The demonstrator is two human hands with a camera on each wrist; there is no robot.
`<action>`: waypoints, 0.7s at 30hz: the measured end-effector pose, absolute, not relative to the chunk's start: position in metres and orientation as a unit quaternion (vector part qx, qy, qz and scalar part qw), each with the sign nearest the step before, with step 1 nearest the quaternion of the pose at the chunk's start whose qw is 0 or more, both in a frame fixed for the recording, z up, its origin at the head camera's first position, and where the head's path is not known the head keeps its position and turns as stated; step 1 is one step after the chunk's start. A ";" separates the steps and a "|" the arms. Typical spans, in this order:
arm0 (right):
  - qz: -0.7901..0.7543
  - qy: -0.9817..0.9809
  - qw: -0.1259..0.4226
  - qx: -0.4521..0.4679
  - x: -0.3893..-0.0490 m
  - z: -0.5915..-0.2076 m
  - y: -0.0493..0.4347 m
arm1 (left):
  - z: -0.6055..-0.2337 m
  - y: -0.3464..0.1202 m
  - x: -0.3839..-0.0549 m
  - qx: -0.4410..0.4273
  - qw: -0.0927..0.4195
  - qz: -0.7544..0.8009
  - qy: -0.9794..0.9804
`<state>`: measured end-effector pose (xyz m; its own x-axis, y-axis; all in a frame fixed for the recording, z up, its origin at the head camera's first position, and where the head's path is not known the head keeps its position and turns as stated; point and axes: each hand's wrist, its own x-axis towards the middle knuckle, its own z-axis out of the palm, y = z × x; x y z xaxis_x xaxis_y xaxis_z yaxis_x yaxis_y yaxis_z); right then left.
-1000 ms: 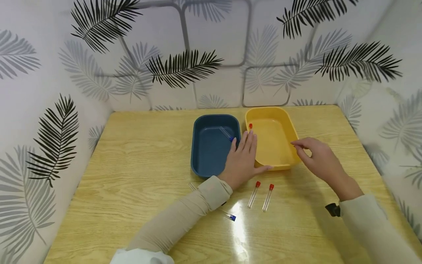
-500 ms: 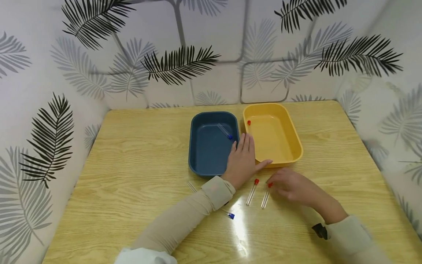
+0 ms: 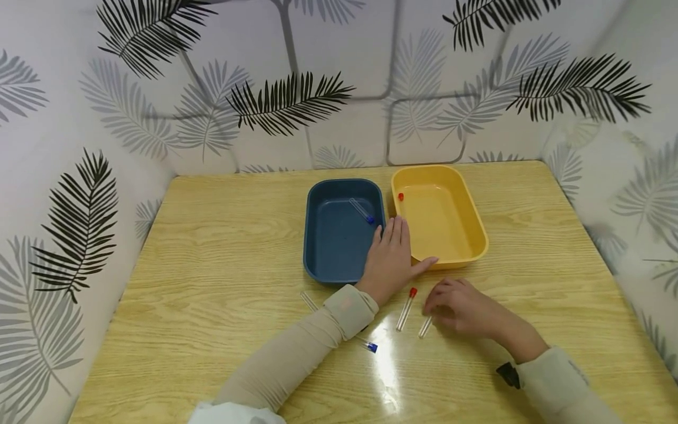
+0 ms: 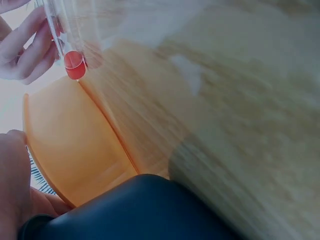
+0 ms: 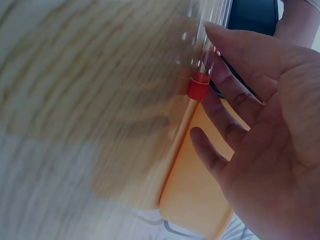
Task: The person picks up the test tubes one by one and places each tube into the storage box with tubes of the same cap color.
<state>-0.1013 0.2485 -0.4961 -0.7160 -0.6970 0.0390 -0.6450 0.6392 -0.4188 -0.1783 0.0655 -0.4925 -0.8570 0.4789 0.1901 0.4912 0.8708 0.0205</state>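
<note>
My left hand [image 3: 389, 256] lies with straight fingers across the adjoining rims of a dark blue tray [image 3: 339, 247] and a yellow tray [image 3: 445, 229]. Its thumb stretches along the yellow tray's front edge. My right hand [image 3: 468, 312] reaches over the capped end of a clear test tube [image 3: 425, 327] on the table. In the right wrist view, its fingers are spread about the tube's red cap [image 5: 197, 87], thumb near the glass; no firm pinch shows. Just left lies another red-capped test tube [image 3: 405, 311]. Inside the blue tray is a blue-capped test tube [image 3: 361, 210].
A red cap [image 3: 401, 196] shows in the yellow tray's far left corner. Beside my left forearm, a blue cap [image 3: 372, 347] and a clear tube end [image 3: 309, 301] stick out, the rest hidden. The wooden table [image 3: 212, 235] meets a leaf-patterned backdrop [image 3: 339, 129].
My right hand has moved from the yellow tray's right rim down and left to the right-hand red-capped tube, now covering its cap. My left hand stays on the rims.
</note>
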 end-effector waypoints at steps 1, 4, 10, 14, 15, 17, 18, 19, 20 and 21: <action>-0.208 0.902 0.066 -0.372 -0.101 -0.496 0.248 | -0.493 0.066 -0.178 -0.252 0.090 -0.034 -0.963; -0.217 0.897 0.067 -0.379 -0.101 -0.497 0.249 | -0.493 0.065 -0.178 -0.254 0.095 -0.032 -0.962; -0.242 0.885 0.070 -0.392 -0.102 -0.498 0.249 | -0.493 0.066 -0.177 -0.255 0.107 -0.034 -0.960; -0.248 0.883 0.079 -0.390 -0.102 -0.496 0.248 | -0.492 0.066 -0.177 -0.254 0.104 -0.035 -0.961; -0.248 0.884 0.081 -0.389 -0.101 -0.496 0.248 | -0.492 0.066 -0.176 -0.254 0.102 -0.034 -0.961; -0.248 0.885 0.085 -0.385 -0.101 -0.496 0.247 | -0.492 0.066 -0.176 -0.254 0.100 -0.035 -0.961; -0.248 0.886 0.087 -0.382 -0.100 -0.496 0.247 | -0.492 0.065 -0.176 -0.254 0.099 -0.036 -0.961; -0.247 0.887 0.089 -0.380 -0.100 -0.496 0.247 | -0.492 0.065 -0.176 -0.254 0.099 -0.036 -0.961; -0.247 0.888 0.089 -0.378 -0.100 -0.496 0.247 | -0.492 0.065 -0.176 -0.254 0.098 -0.036 -0.961; -0.246 0.889 0.090 -0.376 -0.099 -0.496 0.247 | -0.492 0.065 -0.176 -0.255 0.096 -0.036 -0.961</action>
